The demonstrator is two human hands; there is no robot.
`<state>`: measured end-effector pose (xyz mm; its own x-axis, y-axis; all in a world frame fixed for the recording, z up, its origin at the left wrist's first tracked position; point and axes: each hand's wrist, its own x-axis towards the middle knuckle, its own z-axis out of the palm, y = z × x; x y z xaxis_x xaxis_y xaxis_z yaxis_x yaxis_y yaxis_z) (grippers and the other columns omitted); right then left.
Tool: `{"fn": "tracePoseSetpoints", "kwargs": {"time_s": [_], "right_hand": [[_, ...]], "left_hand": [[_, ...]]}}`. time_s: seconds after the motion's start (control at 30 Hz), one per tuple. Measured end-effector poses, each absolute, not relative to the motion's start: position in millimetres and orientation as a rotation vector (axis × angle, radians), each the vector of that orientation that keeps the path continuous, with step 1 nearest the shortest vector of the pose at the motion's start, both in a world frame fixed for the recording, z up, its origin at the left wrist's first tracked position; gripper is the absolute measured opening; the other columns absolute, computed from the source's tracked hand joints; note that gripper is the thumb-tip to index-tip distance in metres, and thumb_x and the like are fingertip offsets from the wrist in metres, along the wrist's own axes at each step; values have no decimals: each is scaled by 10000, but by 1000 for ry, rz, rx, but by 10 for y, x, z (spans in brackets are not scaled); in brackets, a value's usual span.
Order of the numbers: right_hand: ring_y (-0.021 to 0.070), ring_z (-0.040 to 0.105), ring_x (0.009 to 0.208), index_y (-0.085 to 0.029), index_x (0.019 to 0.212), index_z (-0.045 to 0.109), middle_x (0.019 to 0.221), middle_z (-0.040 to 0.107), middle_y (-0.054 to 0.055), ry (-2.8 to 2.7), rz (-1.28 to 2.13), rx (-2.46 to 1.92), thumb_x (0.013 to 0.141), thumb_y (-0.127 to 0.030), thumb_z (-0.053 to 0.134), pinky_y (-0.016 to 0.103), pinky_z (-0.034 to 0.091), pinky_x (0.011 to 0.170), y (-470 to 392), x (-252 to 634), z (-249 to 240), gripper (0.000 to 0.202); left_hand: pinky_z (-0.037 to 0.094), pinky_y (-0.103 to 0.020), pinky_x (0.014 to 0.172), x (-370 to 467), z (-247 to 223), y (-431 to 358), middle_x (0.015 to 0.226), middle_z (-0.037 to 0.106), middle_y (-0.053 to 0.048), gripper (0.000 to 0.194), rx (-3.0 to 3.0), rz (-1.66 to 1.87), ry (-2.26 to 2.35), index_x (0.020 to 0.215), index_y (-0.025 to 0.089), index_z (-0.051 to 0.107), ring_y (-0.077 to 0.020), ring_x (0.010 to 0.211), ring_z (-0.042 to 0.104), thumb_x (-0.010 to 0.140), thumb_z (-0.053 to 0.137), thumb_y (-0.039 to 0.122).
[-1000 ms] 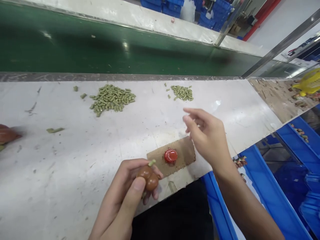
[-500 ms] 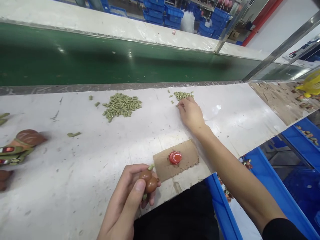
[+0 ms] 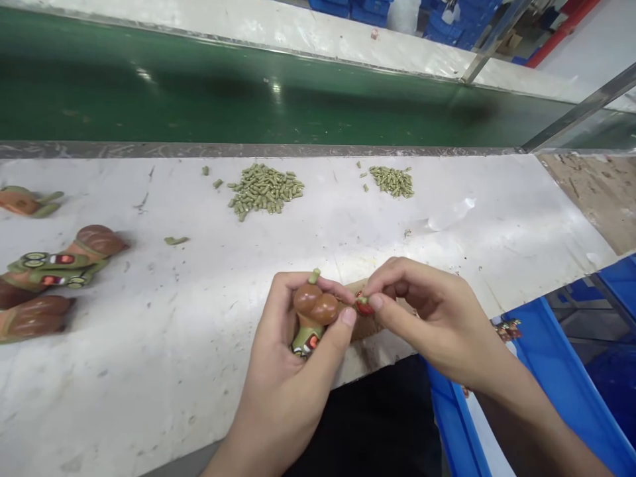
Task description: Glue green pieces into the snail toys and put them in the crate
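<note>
As the left hand [image 3: 285,371] is gripping a brown-topped toy [image 3: 315,305] just left of the red pot [image 3: 366,309], the right hand [image 3: 440,318] is pinching a tiny green peg [image 3: 364,300] right by that pot, and a small peg pile [image 3: 392,181] is lying beyond it.

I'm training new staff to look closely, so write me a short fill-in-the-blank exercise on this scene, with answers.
1. The left hand holds a figurine whose rounded top is coloured ____.
2. The right hand pinches a green stub close to a round cap coloured ____.
3. Loose green pieces form ____ main piles on the tabletop.
4. The plastic bin beside the right forearm is ____.

Missing words: brown; red; two; blue.
</note>
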<state>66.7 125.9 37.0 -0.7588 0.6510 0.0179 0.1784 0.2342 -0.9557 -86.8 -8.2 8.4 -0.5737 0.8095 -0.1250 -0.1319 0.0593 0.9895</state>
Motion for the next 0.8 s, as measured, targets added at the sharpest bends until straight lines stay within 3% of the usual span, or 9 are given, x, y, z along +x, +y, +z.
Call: {"fn": "tracePoseSetpoints", "kwargs": {"time_s": [0.17,0.33,0.43,0.57,0.6,0.8], "right_hand": [[260,838,1124,-283,1143,846,1256,868,65,-1966,1647,-778,1142,-237,783,399,718,943,1103,763,313,78],[235,847,1000,-278,1086,865,1070,854,39,-1875,1593,-752,1097,-215,836,331,717,797,1042,763,248,70],[227,824,986,-276,1129,868,1087,843,42,-1945,1426,-775,1102,-182,818,330,698,780,1047,798,225,110],[195,775,980,-265,1149,835,1099,824,25,-2147,1082,-828,1138,-126,744,314,646,795,1115,858,206,166],[183,767,981,-261,1144,821,1091,819,14,-2198,1020,-833,1141,-109,731,303,638,808,1128,867,201,177],[146,745,946,-244,1140,771,1042,789,-18,-2321,872,-834,1128,-51,707,265,619,834,1123,873,150,204]], "left_hand": [[675,-282,781,-771,52,-53,1026,783,13,102,668,1602,1500,1092,293,689,-188,923,792,1099,786,264],[648,-250,771,-691,50,-46,995,763,31,125,618,1616,1406,1058,293,677,-163,897,770,1103,765,215],[635,-257,804,-696,41,-96,1003,748,30,124,602,1562,1391,1067,298,684,-163,903,742,1098,756,202],[612,-274,961,-760,-13,-228,1101,734,9,4,540,1491,1333,1138,323,741,-189,1053,702,1137,741,327],[602,-267,972,-777,-30,-256,1115,729,9,50,516,1478,1302,1146,329,747,-188,1060,684,1148,740,378],[592,-196,902,-813,-79,-269,1018,679,14,177,487,1427,1227,1127,336,795,-148,914,617,1096,846,503]]}}
